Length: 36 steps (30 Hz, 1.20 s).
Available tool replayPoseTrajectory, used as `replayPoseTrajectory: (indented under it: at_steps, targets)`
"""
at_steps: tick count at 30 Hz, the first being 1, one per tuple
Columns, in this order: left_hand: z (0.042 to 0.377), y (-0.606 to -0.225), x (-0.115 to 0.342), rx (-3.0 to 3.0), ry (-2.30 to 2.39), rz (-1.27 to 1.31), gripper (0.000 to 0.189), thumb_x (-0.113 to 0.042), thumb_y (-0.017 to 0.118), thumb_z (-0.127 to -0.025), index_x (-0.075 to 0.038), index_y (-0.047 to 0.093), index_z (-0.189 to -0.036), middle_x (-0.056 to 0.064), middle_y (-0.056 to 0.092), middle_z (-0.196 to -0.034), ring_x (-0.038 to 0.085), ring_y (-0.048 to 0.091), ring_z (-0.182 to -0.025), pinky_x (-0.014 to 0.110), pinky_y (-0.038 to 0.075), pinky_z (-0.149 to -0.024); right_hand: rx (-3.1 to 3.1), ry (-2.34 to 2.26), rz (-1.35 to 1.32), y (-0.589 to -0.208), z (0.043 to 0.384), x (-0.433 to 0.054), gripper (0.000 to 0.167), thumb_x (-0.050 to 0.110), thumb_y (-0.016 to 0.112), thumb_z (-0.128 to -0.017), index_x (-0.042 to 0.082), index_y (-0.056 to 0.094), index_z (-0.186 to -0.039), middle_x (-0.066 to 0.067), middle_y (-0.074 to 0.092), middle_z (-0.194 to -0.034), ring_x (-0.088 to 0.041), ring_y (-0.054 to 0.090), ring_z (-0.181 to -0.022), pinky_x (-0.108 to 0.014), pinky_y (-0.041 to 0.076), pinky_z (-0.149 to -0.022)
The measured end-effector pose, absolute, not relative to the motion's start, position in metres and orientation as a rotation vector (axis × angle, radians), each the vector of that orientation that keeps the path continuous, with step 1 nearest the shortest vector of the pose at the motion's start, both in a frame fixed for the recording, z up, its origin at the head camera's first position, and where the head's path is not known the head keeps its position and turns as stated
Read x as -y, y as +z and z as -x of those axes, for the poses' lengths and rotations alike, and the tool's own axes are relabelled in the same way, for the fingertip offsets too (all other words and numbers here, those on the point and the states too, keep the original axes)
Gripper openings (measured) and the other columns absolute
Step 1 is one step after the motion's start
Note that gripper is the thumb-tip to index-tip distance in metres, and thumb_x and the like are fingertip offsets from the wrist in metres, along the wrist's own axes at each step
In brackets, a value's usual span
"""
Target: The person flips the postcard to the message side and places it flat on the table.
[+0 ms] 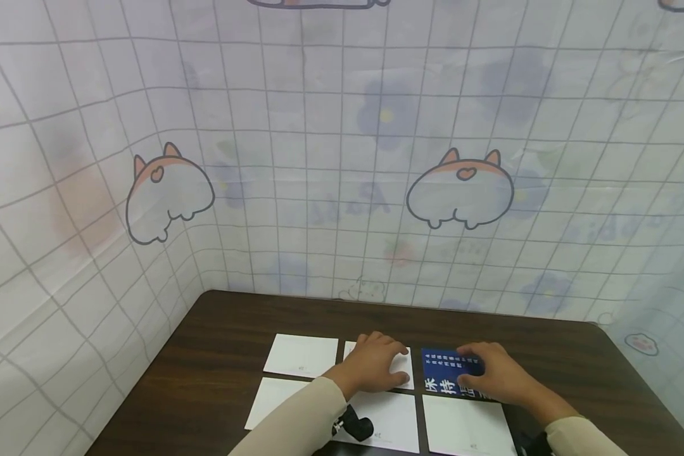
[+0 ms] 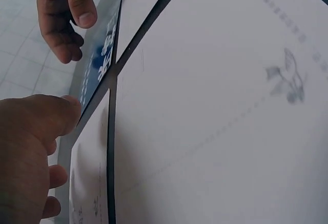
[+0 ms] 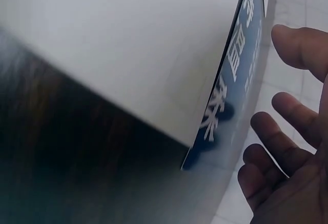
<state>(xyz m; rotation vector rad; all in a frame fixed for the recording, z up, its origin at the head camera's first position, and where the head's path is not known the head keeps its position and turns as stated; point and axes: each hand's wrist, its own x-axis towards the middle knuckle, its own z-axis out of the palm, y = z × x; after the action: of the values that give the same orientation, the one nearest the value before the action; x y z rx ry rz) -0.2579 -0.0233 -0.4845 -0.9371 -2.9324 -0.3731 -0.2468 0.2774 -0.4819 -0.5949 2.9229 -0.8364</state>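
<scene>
My left hand [image 1: 373,362] hovers at the back middle white card [image 1: 402,362], fingers loosely bent and holding nothing; it hides much of that card. Over the right part of a blue card [image 1: 441,372] with white characters is my right hand [image 1: 498,375], thumb and fingers spread apart. In the right wrist view, a gap shows between the right hand [image 3: 294,137] and the blue card [image 3: 233,55]. The left wrist view has the left hand [image 2: 28,147] beside the cards, its thumb near the blue card's edge. Whether the left fingertips touch their card I cannot tell.
More white cards lie in two rows: back left [image 1: 301,354], front left [image 1: 269,400], front middle [image 1: 396,421] and front right [image 1: 467,423]. Narrow gaps separate them on the dark wooden table [image 1: 194,386]. A patterned curtain [image 1: 342,164] surrounds the table's back and sides.
</scene>
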Motion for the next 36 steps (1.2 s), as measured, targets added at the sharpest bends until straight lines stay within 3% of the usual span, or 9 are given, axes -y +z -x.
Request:
replayPoseTrajectory:
  at_steps: [18, 26, 36]
  targets:
    - [0.261, -0.483, 0.003, 3.014, -0.373, 0.931, 0.062, -0.064, 0.065, -0.09, -0.029, 0.059, -0.141, -0.008, 0.054, -0.144, 0.019, 0.044, -0.136, 0.044, 0.034, -0.105, -2.953, -0.758, 0.584, -0.479, 0.246, -0.3, 0.073, 0.043, 0.087, -0.079, 0.004, 0.061, -0.135, -0.023, 0.055, -0.138, -0.052, 0.041, -0.128, -0.071, 0.039, -0.096]
    - [0.261, -0.478, -0.002, 3.048, -0.397, 0.932, 0.064, -0.062, 0.068, -0.089, -0.028, 0.06, -0.141, -0.005, 0.054, -0.145, 0.02, 0.043, -0.136, 0.048, 0.032, -0.109, -2.935, -0.72, 0.588, -0.479, 0.248, -0.308, 0.077, 0.044, 0.087, -0.078, 0.002, 0.059, -0.136, -0.025, 0.054, -0.139, -0.055, 0.04, -0.128, -0.073, 0.038, -0.095]
    - [0.268, -0.483, -0.009, 3.074, -0.369, 0.909, 0.069, -0.065, 0.072, -0.084, -0.03, 0.059, -0.141, -0.005, 0.054, -0.141, 0.019, 0.043, -0.131, 0.046, 0.032, -0.104, -2.901, -0.663, 0.598, -0.479, 0.252, -0.318, 0.083, 0.045, 0.089, -0.074, 0.001, 0.058, -0.138, -0.03, 0.051, -0.14, -0.062, 0.037, -0.129, -0.076, 0.036, -0.094]
